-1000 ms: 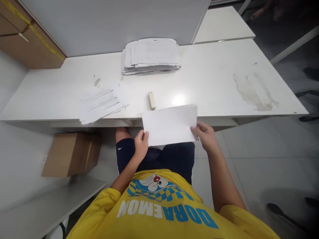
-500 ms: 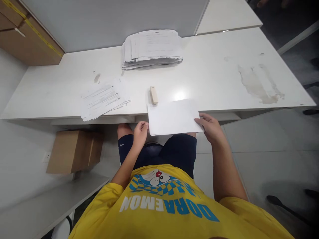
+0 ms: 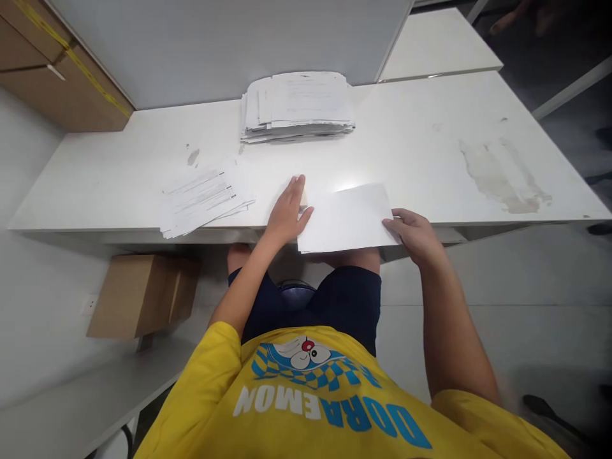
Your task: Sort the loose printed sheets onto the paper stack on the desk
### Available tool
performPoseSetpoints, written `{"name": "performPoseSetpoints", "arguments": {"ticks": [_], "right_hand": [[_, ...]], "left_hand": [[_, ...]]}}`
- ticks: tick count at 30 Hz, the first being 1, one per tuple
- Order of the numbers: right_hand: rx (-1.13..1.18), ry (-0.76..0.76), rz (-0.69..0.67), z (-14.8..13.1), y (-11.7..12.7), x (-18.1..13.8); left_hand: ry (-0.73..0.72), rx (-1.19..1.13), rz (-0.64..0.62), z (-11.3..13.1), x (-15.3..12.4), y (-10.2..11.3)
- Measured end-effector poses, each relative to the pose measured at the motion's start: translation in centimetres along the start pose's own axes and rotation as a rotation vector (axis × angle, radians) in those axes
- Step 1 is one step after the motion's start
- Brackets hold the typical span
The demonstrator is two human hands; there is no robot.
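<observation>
My right hand [image 3: 412, 233] pinches the right edge of a few blank white sheets of paper [image 3: 347, 220], which lie partly on the table and jut over its front edge. Beside the sheets' left edge, my left hand [image 3: 288, 213] reaches over a small cream stapler [image 3: 303, 199]. Its fingers are stretched out and the thumb stands apart, with the stapler between them. Most of the stapler is hidden by that hand, and I cannot tell whether the fingers touch it.
A thick stack of papers [image 3: 306, 105] stands at the back of the white table [image 3: 411, 146]. Several loose printed sheets [image 3: 203, 197] lie fanned at the left, overhanging the front edge. Cardboard boxes [image 3: 90, 95] stand at the back left, and another box [image 3: 127, 296] is below the table.
My left hand has left the papers' left edge and moved up to the stapler, its fingers opening. My right hand and the sheets have shifted slightly right.
</observation>
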State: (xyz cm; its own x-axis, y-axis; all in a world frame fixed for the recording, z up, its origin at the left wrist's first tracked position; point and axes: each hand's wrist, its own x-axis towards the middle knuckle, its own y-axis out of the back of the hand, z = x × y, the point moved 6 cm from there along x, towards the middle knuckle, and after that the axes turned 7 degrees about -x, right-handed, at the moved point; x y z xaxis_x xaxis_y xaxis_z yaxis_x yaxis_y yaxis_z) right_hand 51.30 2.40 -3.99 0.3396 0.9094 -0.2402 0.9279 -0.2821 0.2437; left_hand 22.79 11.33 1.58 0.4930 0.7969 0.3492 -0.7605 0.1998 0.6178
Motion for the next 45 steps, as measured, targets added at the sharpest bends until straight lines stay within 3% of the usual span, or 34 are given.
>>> {"name": "performPoseSetpoints", "arguments": {"ticks": [3,6,12,18,23,25,28,31,33,35,40,42,45], "right_hand": [[-0.007,0.011,-0.009,0.0,-0.1,0.1],[-0.001,-0.015,-0.034,-0.2,-0.3,-0.3],[0.075,-0.059,-0.093,-0.3,-0.9,-0.8],[-0.108,0.003,-0.058,-0.4,-1.4,-1.2],[-0.453,0.223,0.176,-2.9,-1.2,-4.5],[-0.426,0.27,0.293,-3.9,0.3,-5.4],[-0.178,0.336,0.576,-5.7,3.9,-5.0],[0.118,0.401,0.725,-8.6,5.6,-1.8],[0.201,0.391,0.619,-11.4,4.0,2.4],[0.202,0.359,0.442,-14.5,0.6,7.3],[-0.107,0.309,0.286,-19.9,-8.6,18.5],[-0.326,0.29,0.283,-20.4,-10.7,21.7],[-0.629,0.337,0.382,-20.2,-11.6,24.1]], "left_hand": [[-0.007,0.005,-0.079,-1.4,3.1,-0.4],[0.0,0.045,-0.191,-2.1,4.5,-1.0],[0.003,0.168,-0.169,-1.6,3.4,-1.3],[0.056,0.368,-0.195,-0.6,3.3,-1.1],[0.015,0.368,-0.149,-0.1,3.1,-0.3],[0.012,0.328,-0.119,-0.2,3.0,0.0],[0.037,0.269,-0.104,-0.5,2.8,0.1],[0.068,0.212,-0.125,-0.7,3.0,0.0],[0.08,0.182,-0.135,-0.8,3.1,0.0],[0.078,0.16,-0.136,-0.8,3.1,0.0],[0.065,0.136,-0.118,-0.7,2.9,0.0],[0.072,0.137,-0.11,-0.7,2.9,0.0],[0.088,0.119,-0.128,-0.7,2.9,-0.2]]}}
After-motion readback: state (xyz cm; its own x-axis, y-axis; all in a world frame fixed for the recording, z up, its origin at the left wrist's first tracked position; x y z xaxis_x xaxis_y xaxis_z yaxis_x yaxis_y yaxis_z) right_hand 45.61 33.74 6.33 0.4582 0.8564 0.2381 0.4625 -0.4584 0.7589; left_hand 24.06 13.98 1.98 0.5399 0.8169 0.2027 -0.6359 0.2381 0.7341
